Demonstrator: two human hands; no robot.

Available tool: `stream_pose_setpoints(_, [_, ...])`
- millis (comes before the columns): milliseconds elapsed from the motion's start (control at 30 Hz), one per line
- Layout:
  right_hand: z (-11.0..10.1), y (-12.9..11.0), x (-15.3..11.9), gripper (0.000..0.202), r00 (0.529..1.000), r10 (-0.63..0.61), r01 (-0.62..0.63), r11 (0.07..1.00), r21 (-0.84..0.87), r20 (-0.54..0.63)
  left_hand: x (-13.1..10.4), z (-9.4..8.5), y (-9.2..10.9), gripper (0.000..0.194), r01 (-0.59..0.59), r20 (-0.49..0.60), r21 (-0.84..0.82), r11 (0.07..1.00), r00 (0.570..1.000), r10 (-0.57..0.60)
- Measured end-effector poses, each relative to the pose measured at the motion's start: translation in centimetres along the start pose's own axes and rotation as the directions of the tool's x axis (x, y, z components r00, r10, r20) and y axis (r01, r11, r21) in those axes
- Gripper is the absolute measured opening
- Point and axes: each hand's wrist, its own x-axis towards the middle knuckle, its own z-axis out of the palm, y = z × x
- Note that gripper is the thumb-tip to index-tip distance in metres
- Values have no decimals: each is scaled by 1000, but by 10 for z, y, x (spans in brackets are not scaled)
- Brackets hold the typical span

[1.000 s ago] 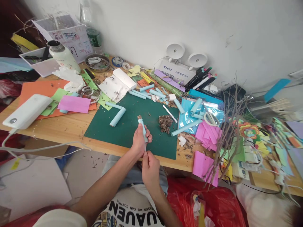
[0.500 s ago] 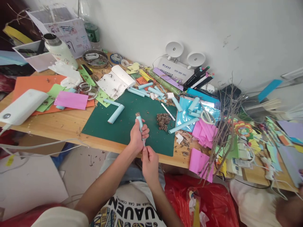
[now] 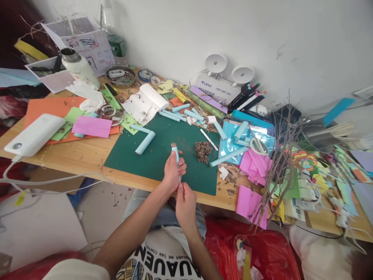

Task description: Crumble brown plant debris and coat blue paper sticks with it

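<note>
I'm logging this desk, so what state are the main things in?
Blue tube, brown material at upper end
Left grip, closed around blue tube
Right grip, pinched on thin pale piece
Cream bottle, uncapped
White paper roll, partly unrolled
Brown crumbs, heaped on green mat
Power bank, cable plugged in

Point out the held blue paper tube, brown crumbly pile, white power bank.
Blue paper tube (image 3: 176,153), head view: wall near its upper end.
Brown crumbly pile (image 3: 203,151), head view: its middle.
White power bank (image 3: 35,134), head view: broad upper face.
</note>
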Motion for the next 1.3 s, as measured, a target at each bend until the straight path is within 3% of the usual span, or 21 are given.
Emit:
stream_pose_setpoints(333, [-6,-12,17,31,1000,-27,28,993,-113,7,-3,0,0,38,1,6,97,995,1000,-2])
stream_pose_setpoints(400, [-11,-13,20,33,998,-25,28,998,-52,58,-3,0,1,36,8,-21,93,996,1000,-6])
stream_pose_setpoints(467, [-17,-12,20,36,989,21,-39,992,120,147,-1,1,3,35,23,-40,81,996,999,-20])
stream_pose_setpoints(533, [-23,-11,17,37,958,106,-206,902,379,268,0,0,3,35,25,-48,60,998,999,-22])
stream_pose_setpoints(600, [-28,-10,13,32,908,163,-382,704,599,387,1,-1,3,36,18,-42,38,999,999,-16])
stream_pose_setpoints(667, [-30,-8,9,28,875,190,-474,527,705,446,1,-3,3,38,17,-33,28,999,999,-16])
stream_pose_setpoints(733, [-29,-4,6,31,862,235,-504,484,715,449,0,-3,3,38,24,-23,20,1000,999,-23])
stream_pose_setpoints(867, [-21,7,0,44,867,304,-493,637,592,395,-1,-3,4,37,45,-13,-21,999,999,-45])
stream_pose_setpoints(1000, [-14,14,-10,44,910,250,-407,684,606,329,-1,-3,5,33,61,4,-39,997,998,-61])
stream_pose_setpoints(1167, [-5,4,-12,43,968,190,-246,851,464,164,-3,-2,1,34,51,-1,-13,999,999,-51])
stream_pose_setpoints(1300, [0,-5,-7,42,986,149,-165,940,300,76,-2,-1,1,36,57,2,-14,998,998,-57])
